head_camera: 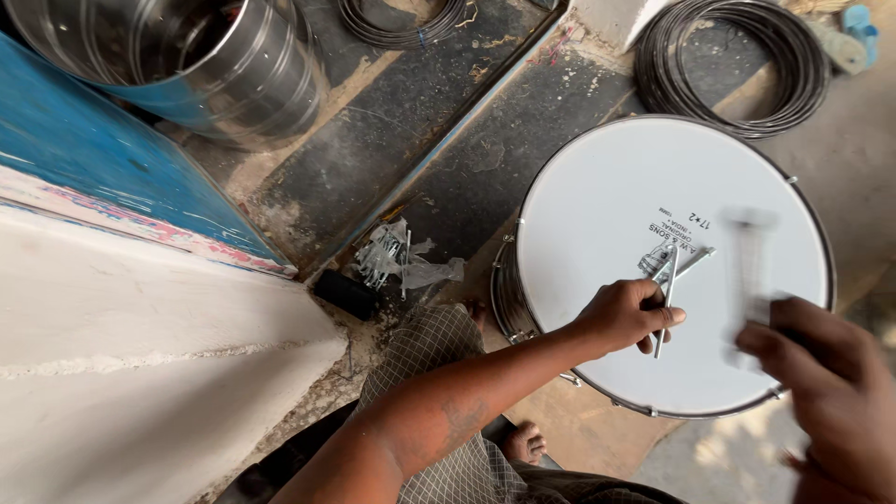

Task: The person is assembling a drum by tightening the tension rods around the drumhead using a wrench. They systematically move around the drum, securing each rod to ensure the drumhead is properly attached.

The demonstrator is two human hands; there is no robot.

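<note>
We begin with the broadest surfaces: the pale slab (140, 373) at the left and the blue panel (103, 159) above it, then the dusty floor (392, 159) that carries everything else. On that floor sits the drum (607, 187), its white head facing up and ringed by a metal hoop, right in front of our knees. Above it to the left stands a shiny steel shell (215, 65), and two coils of dark wire lie near, the larger wire coil (733, 65) just beyond the drum's far rim and a smaller coil (401, 23) at the top edge. Left of the drum lies a crumpled clear bag of small metal parts (392, 257). Our left hand (625, 313) rests over the near part of the drumhead, closed on a thin metal rod (665, 308), with a few more shiny rods (677, 261) lying loose on the skin just beyond the fingers. Our right hand (821, 392) hovers at the drum's near right edge, gripping a blurred upright piece (747, 280) that we cannot identify. As we judge it, the loose rods could roll off the smooth head if the drum is nudged, and a hard metal tip pressed down carelessly could dent or mark the white skin.
</note>
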